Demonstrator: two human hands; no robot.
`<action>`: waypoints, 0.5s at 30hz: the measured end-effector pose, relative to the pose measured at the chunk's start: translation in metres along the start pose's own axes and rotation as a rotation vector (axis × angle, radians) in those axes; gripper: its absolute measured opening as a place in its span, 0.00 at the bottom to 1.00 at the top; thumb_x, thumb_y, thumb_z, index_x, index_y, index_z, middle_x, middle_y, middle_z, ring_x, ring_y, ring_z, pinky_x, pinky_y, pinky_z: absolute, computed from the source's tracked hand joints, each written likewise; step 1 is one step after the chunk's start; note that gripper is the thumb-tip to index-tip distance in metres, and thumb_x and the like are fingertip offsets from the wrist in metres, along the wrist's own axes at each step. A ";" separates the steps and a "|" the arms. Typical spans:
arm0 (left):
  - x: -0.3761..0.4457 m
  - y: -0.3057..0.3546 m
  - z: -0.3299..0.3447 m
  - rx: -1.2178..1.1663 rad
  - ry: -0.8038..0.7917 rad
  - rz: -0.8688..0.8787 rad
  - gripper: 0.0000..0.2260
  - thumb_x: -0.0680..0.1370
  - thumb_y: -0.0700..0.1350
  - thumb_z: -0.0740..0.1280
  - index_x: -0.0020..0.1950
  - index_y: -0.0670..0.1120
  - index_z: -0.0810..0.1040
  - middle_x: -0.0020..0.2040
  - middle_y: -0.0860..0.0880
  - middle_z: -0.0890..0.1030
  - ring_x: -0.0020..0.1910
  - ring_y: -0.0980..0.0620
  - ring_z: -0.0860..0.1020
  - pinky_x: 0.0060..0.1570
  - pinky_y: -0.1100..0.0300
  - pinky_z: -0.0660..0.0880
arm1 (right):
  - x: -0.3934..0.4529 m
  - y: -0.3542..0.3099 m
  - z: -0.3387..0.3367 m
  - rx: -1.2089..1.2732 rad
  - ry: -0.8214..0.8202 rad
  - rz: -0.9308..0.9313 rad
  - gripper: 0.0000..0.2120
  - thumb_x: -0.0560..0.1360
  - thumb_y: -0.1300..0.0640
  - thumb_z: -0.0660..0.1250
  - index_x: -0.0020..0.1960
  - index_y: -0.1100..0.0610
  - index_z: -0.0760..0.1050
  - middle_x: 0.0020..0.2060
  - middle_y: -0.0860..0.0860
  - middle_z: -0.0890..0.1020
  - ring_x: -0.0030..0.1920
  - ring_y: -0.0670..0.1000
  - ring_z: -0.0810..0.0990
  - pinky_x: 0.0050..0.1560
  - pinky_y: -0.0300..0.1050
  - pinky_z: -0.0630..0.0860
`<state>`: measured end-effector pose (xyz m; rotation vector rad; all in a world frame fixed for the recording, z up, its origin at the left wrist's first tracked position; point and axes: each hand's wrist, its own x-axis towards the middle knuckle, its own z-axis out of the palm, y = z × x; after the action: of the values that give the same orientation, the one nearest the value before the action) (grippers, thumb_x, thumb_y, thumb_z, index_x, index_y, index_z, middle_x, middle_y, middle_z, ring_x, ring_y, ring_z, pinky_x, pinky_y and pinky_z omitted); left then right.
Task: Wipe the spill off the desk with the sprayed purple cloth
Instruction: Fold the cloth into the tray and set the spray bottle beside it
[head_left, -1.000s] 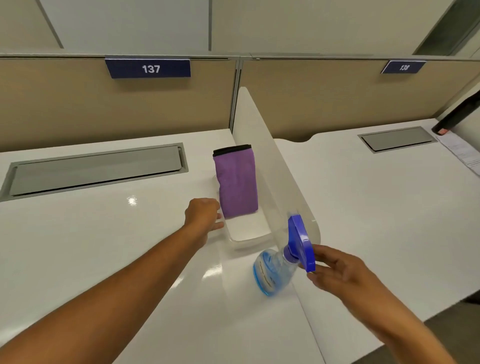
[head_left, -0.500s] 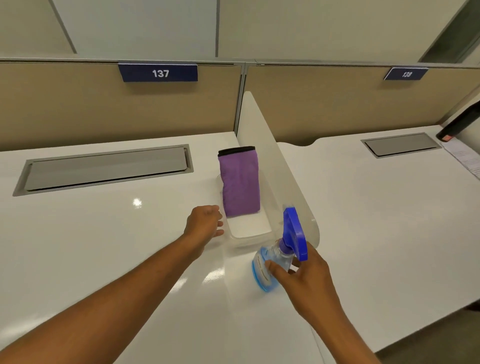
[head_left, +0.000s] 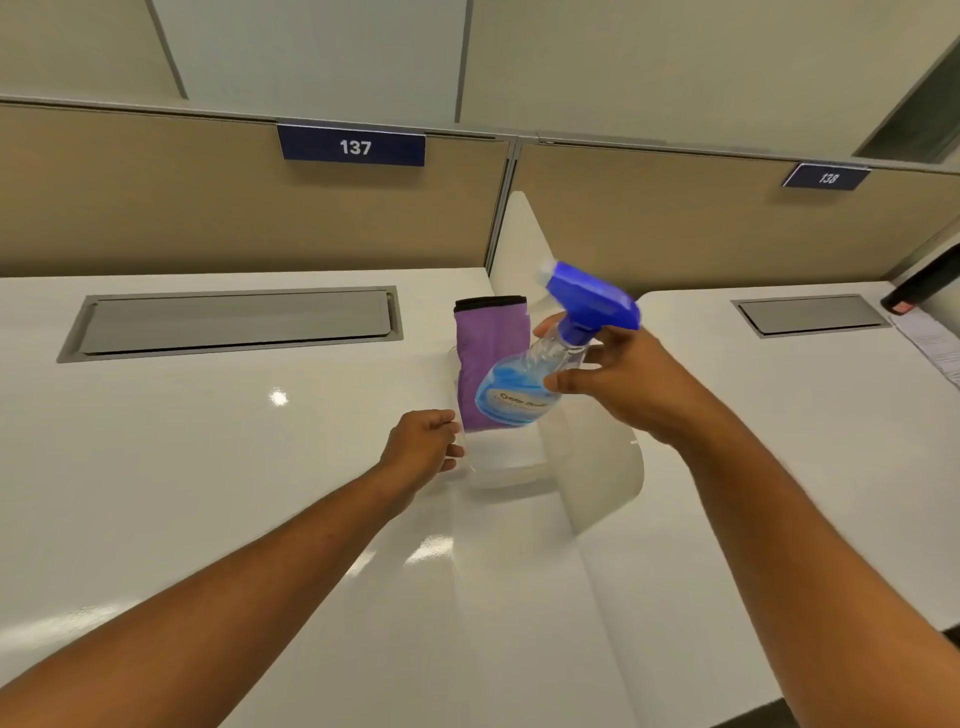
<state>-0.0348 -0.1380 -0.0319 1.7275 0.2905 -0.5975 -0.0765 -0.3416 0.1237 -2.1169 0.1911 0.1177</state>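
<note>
my right hand (head_left: 628, 384) is wrapped around the neck of the spray bottle (head_left: 524, 384), holding it off the desk (head_left: 208, 467) and tipped, blue trigger head up and away from me, the base swung down toward the purple cloth (head_left: 491, 348). the bottle is blurred, so i cannot tell whether a finger sits on the trigger. the cloth lies folded in a clear tray (head_left: 501, 460) against the white divider (head_left: 597, 467), a black band along its far edge, its near end hidden behind the bottle. my left hand (head_left: 423, 447) is curled loosely at the tray's near-left corner, fingertips touching the rim; it steadies the tray rather than gripping it.

i judge this as the spraying step: the cloth is not yet picked up and no wiping has begun. i see no spill on the desk from here, only glare spots. the panel tags read 137 and 138.

next i need the nozzle turned onto the cloth, since it seems to point past it, then a squeeze, then the bottle set down so a hand is free to lift the cloth.
</note>
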 end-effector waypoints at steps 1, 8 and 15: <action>-0.001 -0.001 0.000 -0.008 0.002 -0.004 0.18 0.87 0.40 0.65 0.77 0.39 0.76 0.68 0.39 0.83 0.61 0.38 0.85 0.67 0.42 0.82 | 0.009 0.005 0.004 -0.030 -0.006 0.016 0.24 0.71 0.66 0.79 0.63 0.50 0.79 0.59 0.46 0.84 0.60 0.50 0.84 0.58 0.48 0.83; -0.003 -0.002 0.003 -0.016 0.004 -0.007 0.19 0.88 0.36 0.61 0.80 0.40 0.72 0.75 0.41 0.79 0.64 0.37 0.84 0.70 0.42 0.80 | 0.039 0.040 0.032 -0.242 -0.044 0.148 0.28 0.72 0.67 0.78 0.68 0.54 0.74 0.60 0.51 0.81 0.62 0.55 0.81 0.59 0.50 0.80; -0.005 -0.001 0.004 -0.037 0.013 -0.020 0.19 0.88 0.36 0.59 0.80 0.40 0.72 0.76 0.41 0.78 0.67 0.37 0.83 0.71 0.41 0.79 | 0.033 0.063 0.043 -0.204 -0.007 0.189 0.27 0.74 0.68 0.76 0.69 0.57 0.72 0.59 0.51 0.79 0.60 0.53 0.79 0.57 0.48 0.77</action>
<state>-0.0405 -0.1414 -0.0309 1.6947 0.3265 -0.5922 -0.0559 -0.3407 0.0431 -2.2970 0.3897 0.2666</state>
